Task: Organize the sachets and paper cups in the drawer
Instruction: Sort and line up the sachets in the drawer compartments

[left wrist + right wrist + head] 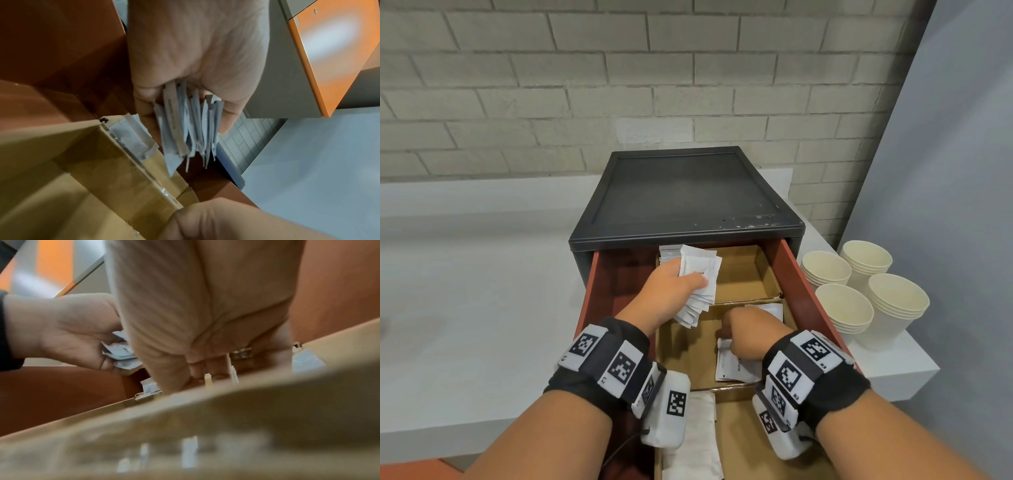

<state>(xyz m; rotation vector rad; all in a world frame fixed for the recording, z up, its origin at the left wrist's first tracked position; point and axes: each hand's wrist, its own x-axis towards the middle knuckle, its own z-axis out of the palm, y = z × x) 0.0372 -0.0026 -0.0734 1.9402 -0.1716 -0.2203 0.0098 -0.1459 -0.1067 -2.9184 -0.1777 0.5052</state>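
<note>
From the head camera, the left hand (674, 279) grips a fanned bundle of white sachets (697, 284) above the red drawer (804, 284); the right hand (746, 337) curls down among loose sachets (736, 368) in a cardboard compartment (688, 346). In the left wrist view the thin packets look light and slippery, likely best squeezed across the stack's middle. In the right wrist view, whether the right fingers (174, 378) pinch anything cannot be told.

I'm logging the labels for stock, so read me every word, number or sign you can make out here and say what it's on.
"L2": white tag on the left wristband.
"R2": tag on the right wristband.
"R3": another right wristband tag.
Print on the sachets held by the left hand and on the loose sachet: too blurred to read.
Paper cups: no print visible.
</note>
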